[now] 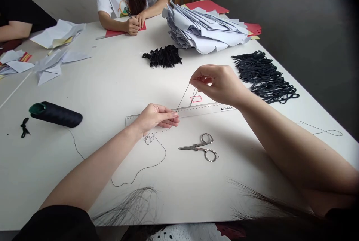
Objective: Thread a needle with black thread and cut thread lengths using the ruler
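My right hand point(217, 84) pinches the top of a long, thin steel needle point(183, 97) between thumb and fingers, above a steel ruler point(179, 112). My left hand point(154, 118) rests near the ruler's left part, its fingertips closed at the needle's lower end and on a fine dark thread point(165, 155). From there the thread falls to a small tangle point(149, 139), then curves across the white table point(112, 87). A small red-outlined loop or tag point(196, 98) lies just below my right hand. Whether the thread passes through the needle's eye is too small to tell.
Steel scissors point(200, 147) lie below the ruler. A black thread spool point(56, 114) lies left, and black cord bundles point(162, 56) point(263, 76) lie ahead and right. A stack of white paper point(204, 27) stands beyond them. A co-worker's hand point(132, 26) holds a pen at the far edge.
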`<state>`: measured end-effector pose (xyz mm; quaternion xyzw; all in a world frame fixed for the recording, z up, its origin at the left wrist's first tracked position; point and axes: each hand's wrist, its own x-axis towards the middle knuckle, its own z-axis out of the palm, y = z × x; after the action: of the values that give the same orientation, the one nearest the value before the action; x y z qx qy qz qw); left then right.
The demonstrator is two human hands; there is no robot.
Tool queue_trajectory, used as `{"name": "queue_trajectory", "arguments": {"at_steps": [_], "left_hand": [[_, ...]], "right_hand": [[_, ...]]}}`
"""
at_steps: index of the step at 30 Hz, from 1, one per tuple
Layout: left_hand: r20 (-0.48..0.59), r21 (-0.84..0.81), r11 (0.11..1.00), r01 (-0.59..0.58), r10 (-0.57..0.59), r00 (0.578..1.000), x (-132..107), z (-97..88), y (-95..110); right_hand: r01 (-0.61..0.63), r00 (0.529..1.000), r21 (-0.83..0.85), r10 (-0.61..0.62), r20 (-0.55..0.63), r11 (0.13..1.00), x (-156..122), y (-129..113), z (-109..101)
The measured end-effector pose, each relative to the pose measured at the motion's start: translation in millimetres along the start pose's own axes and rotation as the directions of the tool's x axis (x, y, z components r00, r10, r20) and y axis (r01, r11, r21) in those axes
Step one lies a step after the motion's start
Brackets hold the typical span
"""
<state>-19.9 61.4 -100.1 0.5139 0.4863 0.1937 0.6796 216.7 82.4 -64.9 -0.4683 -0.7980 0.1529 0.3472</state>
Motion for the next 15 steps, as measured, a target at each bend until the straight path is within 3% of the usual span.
{"name": "queue_trajectory", "arguments": {"at_steps": [15], "left_hand": [[0.016, -0.024, 1.000, -0.001, 0.002, 1.000, 2.0, -0.5, -4.3]], "right_hand": [[-0.102, 0.995, -0.036, 0.102, -0.001, 0.994, 1.2, 9.2, 6.3]]}}
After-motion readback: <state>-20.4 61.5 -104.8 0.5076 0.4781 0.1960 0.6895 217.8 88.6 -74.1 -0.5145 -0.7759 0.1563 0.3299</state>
